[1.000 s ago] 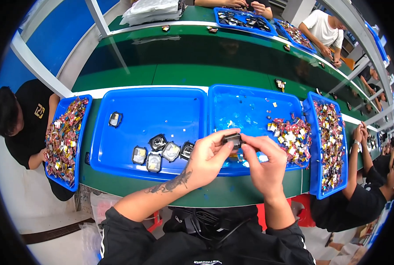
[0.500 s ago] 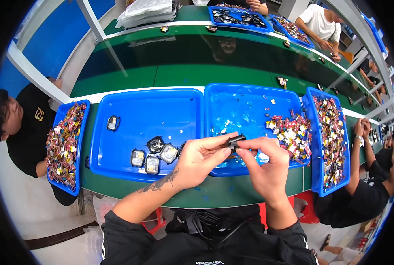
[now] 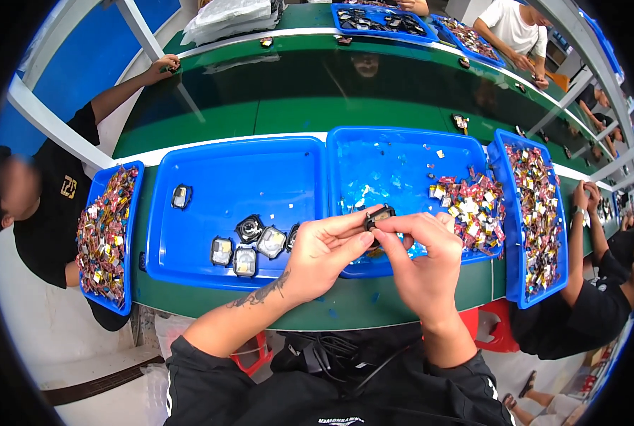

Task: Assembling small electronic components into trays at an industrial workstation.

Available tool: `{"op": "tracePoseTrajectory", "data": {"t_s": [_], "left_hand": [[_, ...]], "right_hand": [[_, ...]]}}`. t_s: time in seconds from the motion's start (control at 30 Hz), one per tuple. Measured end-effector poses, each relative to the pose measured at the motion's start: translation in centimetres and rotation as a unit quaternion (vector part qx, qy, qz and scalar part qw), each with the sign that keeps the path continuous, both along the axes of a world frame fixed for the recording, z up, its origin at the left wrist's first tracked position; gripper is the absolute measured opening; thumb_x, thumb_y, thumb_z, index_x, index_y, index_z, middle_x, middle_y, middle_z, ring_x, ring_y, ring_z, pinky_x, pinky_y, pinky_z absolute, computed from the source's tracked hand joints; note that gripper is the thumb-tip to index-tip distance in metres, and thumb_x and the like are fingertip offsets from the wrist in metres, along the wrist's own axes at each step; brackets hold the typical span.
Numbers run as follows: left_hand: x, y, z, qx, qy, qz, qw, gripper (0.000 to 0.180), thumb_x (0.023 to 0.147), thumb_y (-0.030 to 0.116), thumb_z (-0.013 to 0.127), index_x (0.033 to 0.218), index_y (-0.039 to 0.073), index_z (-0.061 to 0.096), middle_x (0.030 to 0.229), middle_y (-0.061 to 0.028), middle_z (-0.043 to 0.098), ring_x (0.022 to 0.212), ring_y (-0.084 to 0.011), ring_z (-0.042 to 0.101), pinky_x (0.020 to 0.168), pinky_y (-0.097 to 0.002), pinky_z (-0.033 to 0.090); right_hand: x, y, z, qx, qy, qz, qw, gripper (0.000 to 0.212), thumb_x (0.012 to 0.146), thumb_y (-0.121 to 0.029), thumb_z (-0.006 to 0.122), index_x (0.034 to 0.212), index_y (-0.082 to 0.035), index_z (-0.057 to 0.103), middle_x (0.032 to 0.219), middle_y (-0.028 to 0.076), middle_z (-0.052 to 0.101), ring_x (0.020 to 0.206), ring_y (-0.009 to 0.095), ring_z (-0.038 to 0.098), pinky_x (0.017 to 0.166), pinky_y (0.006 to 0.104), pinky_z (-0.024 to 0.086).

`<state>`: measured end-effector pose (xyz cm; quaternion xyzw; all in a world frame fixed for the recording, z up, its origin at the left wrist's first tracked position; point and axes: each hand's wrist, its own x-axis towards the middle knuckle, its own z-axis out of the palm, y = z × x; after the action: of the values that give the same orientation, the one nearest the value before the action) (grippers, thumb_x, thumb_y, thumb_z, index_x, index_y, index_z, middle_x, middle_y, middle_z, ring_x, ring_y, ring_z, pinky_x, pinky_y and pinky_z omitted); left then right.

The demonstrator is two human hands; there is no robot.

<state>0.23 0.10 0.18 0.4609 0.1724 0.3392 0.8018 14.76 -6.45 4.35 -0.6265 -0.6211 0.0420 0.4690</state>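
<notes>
A small black watch case (image 3: 381,214) is held above the near part of the right blue tray (image 3: 402,136). My left hand (image 3: 320,255) grips its left side between thumb and fingers. From the other side, my right hand (image 3: 425,257) pinches its lower edge, and the fingers hide part of it. Several similar squarish watch cases (image 3: 221,250) lie in the left blue tray (image 3: 239,148), one partly behind my left wrist. Small pink, yellow and white electronic parts (image 3: 475,213) are heaped at the right of the right tray, with blue film scraps (image 3: 366,192) scattered left of them.
Narrow blue bins full of small parts flank the trays, one left (image 3: 107,238) and one right (image 3: 533,220). Beyond runs a green conveyor (image 3: 295,106) carrying spaced pieces. A co-worker (image 3: 47,206) is at the left; others work at the right and far side. White frame posts (image 3: 54,117) rise nearby.
The watch case has turned in my fingers, showing more of its flat face. The left co-worker's arm now stretches out to the conveyor's far left edge. The view has shifted slightly.
</notes>
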Motion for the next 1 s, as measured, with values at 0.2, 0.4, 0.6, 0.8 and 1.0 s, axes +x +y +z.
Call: {"op": "tracePoseTrajectory", "data": {"t_s": [0.2,0.4,0.6,0.8,1.0], "left_hand": [[0.0,-0.2,-0.3,0.019,0.001,0.006,1.000,0.041,0.096,0.002,0.054,0.135,-0.008,0.045,0.127,-0.0139,0.058,0.115,-0.0169,0.056,0.099,-0.0311,0.047],[0.1,-0.4,-0.4,0.023,0.004,-0.001,1.000,0.040,0.097,0.003,0.052,0.135,-0.009,0.045,0.128,-0.0148,0.057,0.116,-0.0171,0.055,0.100,-0.0310,0.046],[-0.2,-0.5,-0.5,0.060,0.010,-0.008,0.998,0.040,0.098,0.004,0.050,0.136,-0.009,0.044,0.131,-0.0164,0.055,0.117,-0.0170,0.055,0.100,-0.0303,0.045],[-0.3,-0.9,-1.0,0.118,-0.015,0.000,0.993,0.040,0.098,0.004,0.049,0.135,-0.009,0.044,0.129,-0.0163,0.056,0.116,-0.0170,0.055,0.099,-0.0298,0.045],[-0.3,-0.6,-0.8,0.062,-0.019,0.034,0.997,0.043,0.097,0.005,0.051,0.138,-0.006,0.043,0.123,-0.0156,0.060,0.111,-0.0181,0.059,0.095,-0.0310,0.050]], "right_hand": [[-0.1,0.0,0.4,-0.034,0.002,-0.002,0.999,0.012,0.074,-0.004,0.075,0.079,-0.012,0.069,0.069,-0.002,0.065,0.056,0.013,0.055,0.085,0.0362,0.038],[0.0,0.0,0.6,-0.050,-0.007,-0.001,0.999,0.010,0.073,-0.005,0.075,0.075,-0.012,0.068,0.067,-0.003,0.064,0.062,0.014,0.057,0.106,0.0511,0.029],[-0.2,-0.3,0.9,-0.003,-0.040,-0.018,0.999,0.016,0.068,-0.003,0.075,0.066,-0.010,0.062,0.062,-0.002,0.054,0.067,0.016,0.055,0.105,0.0492,0.031],[-0.6,-0.7,0.6,0.031,0.081,-0.024,0.996,0.030,0.063,0.001,0.078,0.076,-0.005,0.052,0.078,0.008,0.050,0.073,0.024,0.052,0.081,0.0386,0.044],[-0.3,0.5,-0.6,0.030,0.115,0.012,0.993,0.033,0.067,0.002,0.078,0.085,-0.003,0.051,0.087,0.013,0.053,0.084,0.029,0.056,0.071,0.0356,0.046]]}}
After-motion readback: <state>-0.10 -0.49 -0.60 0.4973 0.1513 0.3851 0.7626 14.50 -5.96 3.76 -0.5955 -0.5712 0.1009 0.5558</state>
